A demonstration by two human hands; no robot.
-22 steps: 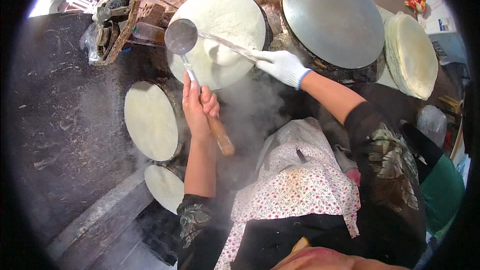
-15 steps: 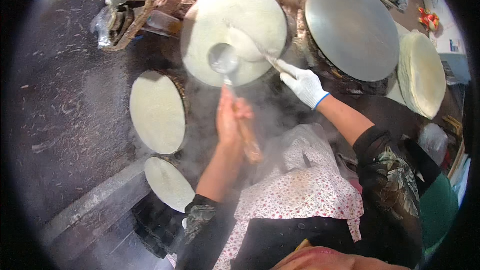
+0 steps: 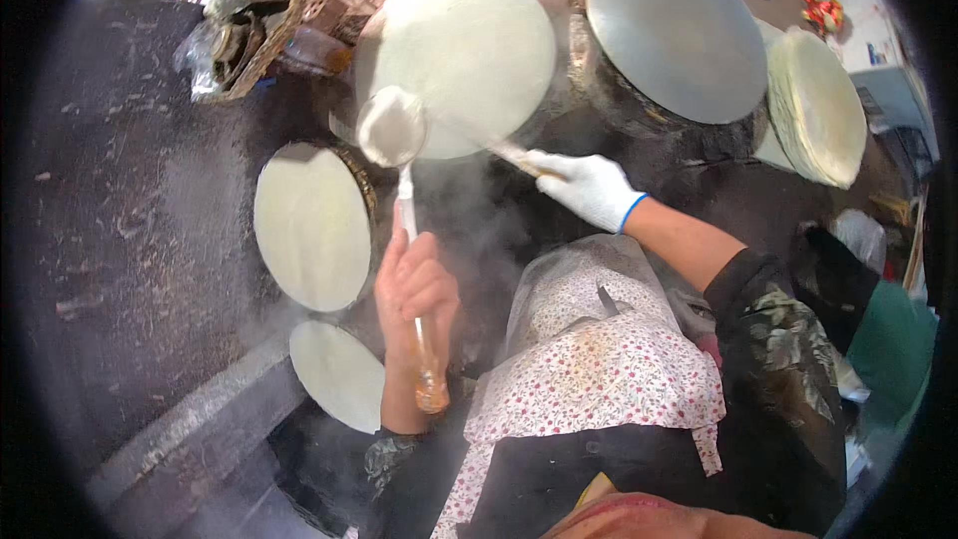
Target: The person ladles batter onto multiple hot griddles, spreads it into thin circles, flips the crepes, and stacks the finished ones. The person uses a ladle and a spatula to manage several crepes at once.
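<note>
My left hand (image 3: 417, 284) is closed around the long handle of a ladle (image 3: 392, 128), whose bowl is coated with pale batter. The bowl hangs over the near-left edge of a round griddle covered by a pale, thin pancake (image 3: 464, 45). In a white glove, my right hand (image 3: 591, 192) grips the handle of a batter spreader (image 3: 513, 156). Its far end reaches the pancake's near edge but is too blurred to make out. Steam drifts between my hands and the griddle.
A grey round griddle plate (image 3: 677, 35) stands at the back right, beside a stack of pale flatbreads (image 3: 813, 105). Two round pale sheets, one upper (image 3: 312, 228) and one lower (image 3: 337, 375), lie left of my arm. A basket (image 3: 249, 25) sits far left.
The ladle has moved left and toward me, off the pancake's middle. The spreader has drawn back to the near edge. The batter now looks evenly spread.
</note>
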